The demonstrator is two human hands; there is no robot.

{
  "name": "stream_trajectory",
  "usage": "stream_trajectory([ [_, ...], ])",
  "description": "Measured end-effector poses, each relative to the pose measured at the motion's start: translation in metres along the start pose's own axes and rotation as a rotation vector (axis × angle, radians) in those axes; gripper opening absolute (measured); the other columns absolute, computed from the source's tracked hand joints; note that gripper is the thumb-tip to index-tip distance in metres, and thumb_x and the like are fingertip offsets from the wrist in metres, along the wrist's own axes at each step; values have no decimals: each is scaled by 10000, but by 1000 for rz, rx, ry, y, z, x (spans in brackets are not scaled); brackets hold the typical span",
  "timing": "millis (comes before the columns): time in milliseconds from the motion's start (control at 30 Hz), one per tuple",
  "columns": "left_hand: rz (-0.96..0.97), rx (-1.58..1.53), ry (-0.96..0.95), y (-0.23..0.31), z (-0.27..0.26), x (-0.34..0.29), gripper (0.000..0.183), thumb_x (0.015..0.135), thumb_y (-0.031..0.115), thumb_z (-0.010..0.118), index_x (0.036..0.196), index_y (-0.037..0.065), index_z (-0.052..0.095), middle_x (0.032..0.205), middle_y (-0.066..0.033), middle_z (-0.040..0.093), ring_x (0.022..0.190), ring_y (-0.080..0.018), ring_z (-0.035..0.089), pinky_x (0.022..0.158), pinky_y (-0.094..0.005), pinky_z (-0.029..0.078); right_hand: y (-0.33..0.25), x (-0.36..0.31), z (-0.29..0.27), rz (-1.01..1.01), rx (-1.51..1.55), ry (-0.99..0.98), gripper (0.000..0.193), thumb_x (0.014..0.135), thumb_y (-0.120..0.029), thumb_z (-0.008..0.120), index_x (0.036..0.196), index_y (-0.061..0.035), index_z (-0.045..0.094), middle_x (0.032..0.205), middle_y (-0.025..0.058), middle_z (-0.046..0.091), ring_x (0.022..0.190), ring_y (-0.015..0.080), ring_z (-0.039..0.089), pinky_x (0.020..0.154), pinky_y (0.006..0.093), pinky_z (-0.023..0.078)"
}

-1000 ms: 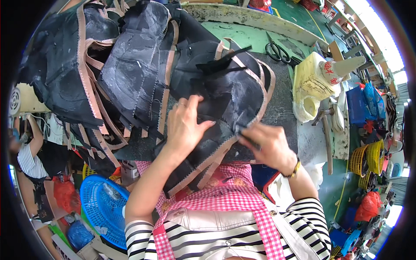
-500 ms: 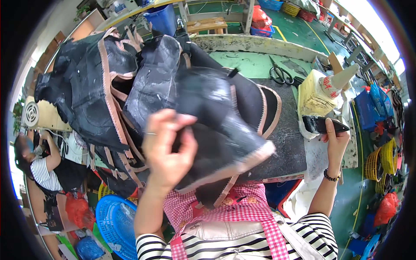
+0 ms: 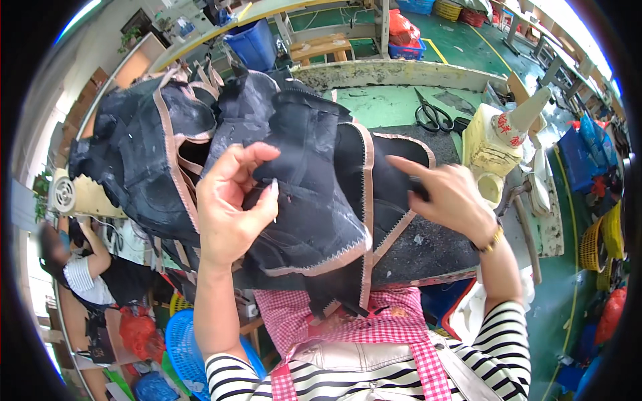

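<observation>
My left hand (image 3: 231, 210) is above a black fabric piece (image 3: 304, 174) with a pale pink zigzag-edged trim. Its thumb and index finger are apart, with nothing plainly held between them. To the right, my right hand (image 3: 458, 200) is over another black trimmed piece (image 3: 388, 170), index finger stretched out to the left. The other fingers are closed round a dark flat tool (image 3: 418, 190), mostly hidden by the hand. A large heap of similar black pieces (image 3: 127, 147), some with whitish smears, lies at the left.
Black-handled scissors (image 3: 435, 119) lie at the back of the bench. Beside them stands a yellowish, smeared container (image 3: 491, 144) with a pale cone on top. A hammer (image 3: 525, 220) lies at the bench's right edge. A blue basket (image 3: 184, 347) stands lower left; a co-worker (image 3: 83, 267) sits beyond.
My right hand has come left from the container to the black pieces, with the dark tool. The blurred fabric piece by my left hand now lies still, and the left hand has risen slightly.
</observation>
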State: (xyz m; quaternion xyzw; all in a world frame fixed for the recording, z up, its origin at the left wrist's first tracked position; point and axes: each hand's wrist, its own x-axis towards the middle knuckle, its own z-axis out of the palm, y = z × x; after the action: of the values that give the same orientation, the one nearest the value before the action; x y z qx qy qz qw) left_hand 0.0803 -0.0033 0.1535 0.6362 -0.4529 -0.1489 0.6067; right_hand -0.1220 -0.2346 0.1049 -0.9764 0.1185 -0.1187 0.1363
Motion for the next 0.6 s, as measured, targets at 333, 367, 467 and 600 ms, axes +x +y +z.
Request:
stream_trajectory([
  [333,304,137,313,62,-66,19,365,840,-61,595,1203,-50,554,1141,-113,608,965,-128,608,821,-266,510,13,82,45,-347,-101,23,148,748,-135,668,849,-42,614,623,159,603,638,372,637,617,464,502],
  [367,313,164,400,60,-80,26,362,858,-54,589,1217,-70,538,1130,-128,609,955,-174,625,859,-309,524,10,80,44,-326,-111,39,148,744,-132,663,849,-38,618,624,160,605,638,374,636,620,468,501],
  [467,61,660,552,2,-123,43,336,832,-53,611,1164,-4,616,1143,-97,598,914,-149,617,807,-277,498,10,65,21,-236,-135,52,133,718,-113,635,813,-21,625,641,178,613,658,379,639,626,473,502],
  [600,154,1425,520,-50,-75,35,359,768,8,686,1125,11,646,1148,-183,587,1062,-307,596,922,-379,471,14,25,-17,-106,-162,53,121,706,-105,611,777,-8,622,642,200,610,666,378,643,620,465,507],
])
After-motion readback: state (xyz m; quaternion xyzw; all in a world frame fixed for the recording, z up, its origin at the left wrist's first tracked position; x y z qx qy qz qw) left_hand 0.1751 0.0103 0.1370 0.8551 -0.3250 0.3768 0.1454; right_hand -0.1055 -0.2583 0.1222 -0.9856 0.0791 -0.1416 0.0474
